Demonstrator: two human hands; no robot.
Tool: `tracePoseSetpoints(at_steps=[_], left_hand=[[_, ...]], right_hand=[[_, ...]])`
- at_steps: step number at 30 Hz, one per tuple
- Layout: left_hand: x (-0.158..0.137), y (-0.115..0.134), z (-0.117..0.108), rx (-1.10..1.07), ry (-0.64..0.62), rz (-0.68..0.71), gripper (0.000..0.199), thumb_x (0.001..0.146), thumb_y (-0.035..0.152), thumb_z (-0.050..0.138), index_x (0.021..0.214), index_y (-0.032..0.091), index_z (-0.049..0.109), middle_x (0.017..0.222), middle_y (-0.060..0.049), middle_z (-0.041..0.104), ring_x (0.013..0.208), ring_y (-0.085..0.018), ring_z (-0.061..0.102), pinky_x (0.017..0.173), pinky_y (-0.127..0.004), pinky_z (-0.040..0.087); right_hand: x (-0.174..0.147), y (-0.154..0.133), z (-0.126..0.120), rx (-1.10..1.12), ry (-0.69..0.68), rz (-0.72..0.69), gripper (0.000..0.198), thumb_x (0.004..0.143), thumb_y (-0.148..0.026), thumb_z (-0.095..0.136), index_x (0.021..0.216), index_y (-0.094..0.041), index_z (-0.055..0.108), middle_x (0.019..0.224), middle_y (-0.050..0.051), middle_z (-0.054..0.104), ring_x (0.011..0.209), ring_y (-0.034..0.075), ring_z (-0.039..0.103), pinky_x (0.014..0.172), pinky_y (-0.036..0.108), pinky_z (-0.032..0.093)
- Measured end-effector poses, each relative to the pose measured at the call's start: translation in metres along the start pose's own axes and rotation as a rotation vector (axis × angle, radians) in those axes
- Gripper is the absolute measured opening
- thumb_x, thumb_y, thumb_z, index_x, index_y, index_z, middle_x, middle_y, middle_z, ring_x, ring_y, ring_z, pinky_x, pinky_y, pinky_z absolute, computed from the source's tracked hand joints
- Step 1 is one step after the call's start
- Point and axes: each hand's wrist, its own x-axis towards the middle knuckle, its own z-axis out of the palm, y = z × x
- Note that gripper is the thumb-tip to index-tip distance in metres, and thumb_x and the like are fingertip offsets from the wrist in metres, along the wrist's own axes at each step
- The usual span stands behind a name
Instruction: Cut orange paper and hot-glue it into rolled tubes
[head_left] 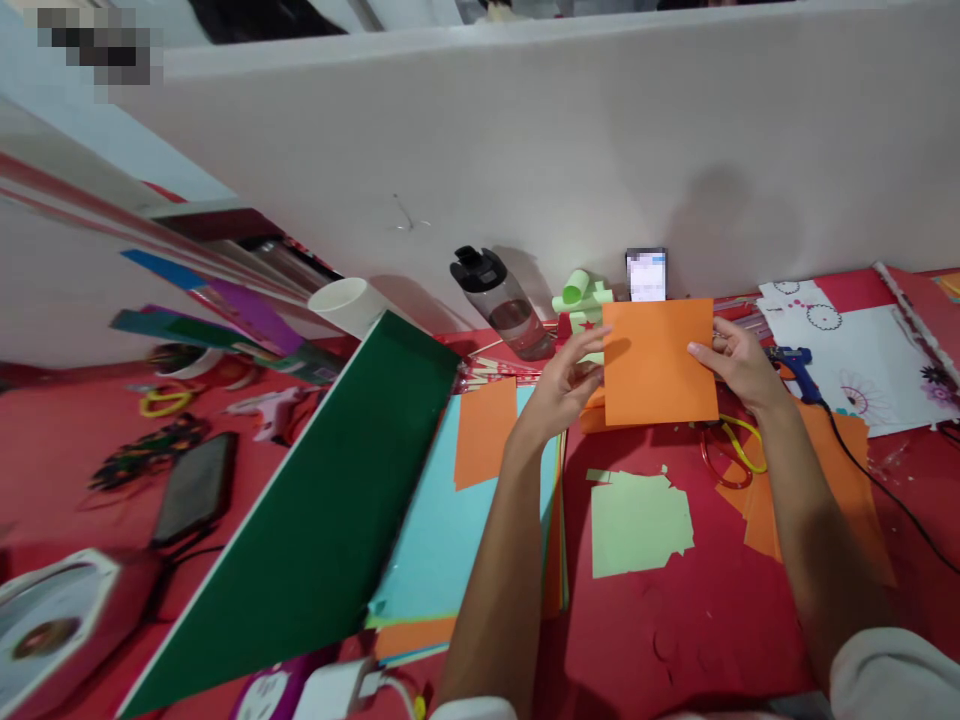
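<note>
An orange sheet of paper (660,362), nearly square, is held up above the red table, facing me. My right hand (742,365) pinches its right edge, thumb on the front and fingers behind. At its left edge is my left hand (564,382), fingers curled, with the fingertips partly hidden at the paper's edge. Below the sheet lies a pale green piece of paper (641,525) with ragged edges. Scissors with red and yellow handles (742,447) rest beside my right forearm, near a pile of orange paper (840,480).
A green board (315,520) leans across the left, beside stacked coloured paper (442,550). Along the wall stand a water bottle (506,305), light green paper rolls (581,292) and a phone (647,274). A blue glue gun (796,372) with a cord lies right.
</note>
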Motion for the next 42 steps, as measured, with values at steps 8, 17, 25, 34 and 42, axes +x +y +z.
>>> tracePoseSetpoints(at_steps=[8, 17, 25, 34, 42], left_hand=[[0.002, 0.000, 0.003, 0.111, 0.026, 0.033, 0.022, 0.091, 0.026, 0.068, 0.109, 0.024, 0.080, 0.117, -0.010, 0.070, 0.100, -0.020, 0.065, 0.084, -0.032, 0.055], [0.005, 0.005, 0.005, 0.181, 0.047, -0.041, 0.043, 0.087, 0.059, 0.071, 0.070, 0.020, 0.079, 0.072, -0.006, 0.068, 0.084, -0.024, 0.062, 0.082, -0.038, 0.055], [0.006, 0.008, 0.010, -0.025, 0.220, -0.190, 0.053, 0.086, 0.062, 0.070, 0.060, 0.016, 0.065, 0.091, -0.007, 0.067, 0.087, -0.020, 0.063, 0.061, -0.026, 0.056], [0.007, 0.012, 0.013, -0.099, 0.223, -0.291, 0.047, 0.077, 0.060, 0.080, 0.079, 0.015, 0.069, 0.094, -0.004, 0.066, 0.082, -0.016, 0.061, 0.066, -0.028, 0.064], [0.003, 0.003, 0.007, -0.267, 0.109, -0.306, 0.045, 0.086, 0.063, 0.071, 0.087, 0.018, 0.066, 0.093, -0.004, 0.070, 0.090, -0.019, 0.070, 0.079, -0.033, 0.066]], right_hand=[[-0.001, 0.002, 0.001, 0.026, -0.097, 0.043, 0.063, 0.077, -0.042, 0.084, 0.132, -0.027, 0.060, 0.102, 0.006, 0.081, 0.086, 0.027, 0.079, 0.078, 0.043, 0.066], [-0.001, 0.002, 0.003, -0.154, -0.172, -0.165, 0.043, 0.085, -0.037, 0.076, 0.126, -0.031, 0.072, 0.132, 0.006, 0.072, 0.125, 0.028, 0.067, 0.100, 0.045, 0.059], [-0.003, 0.004, 0.002, 0.050, -0.253, -0.038, 0.060, 0.081, -0.072, 0.071, 0.120, -0.026, 0.074, 0.109, 0.008, 0.077, 0.097, 0.026, 0.074, 0.074, 0.037, 0.065], [-0.002, -0.001, 0.009, -0.160, -0.109, -0.063, 0.051, 0.080, -0.064, 0.077, 0.107, -0.021, 0.078, 0.104, 0.008, 0.079, 0.096, 0.027, 0.073, 0.084, 0.039, 0.060], [-0.004, -0.002, 0.014, -0.157, -0.044, 0.007, 0.034, 0.078, -0.051, 0.081, 0.089, -0.019, 0.078, 0.094, 0.006, 0.080, 0.086, 0.028, 0.074, 0.071, 0.036, 0.060]])
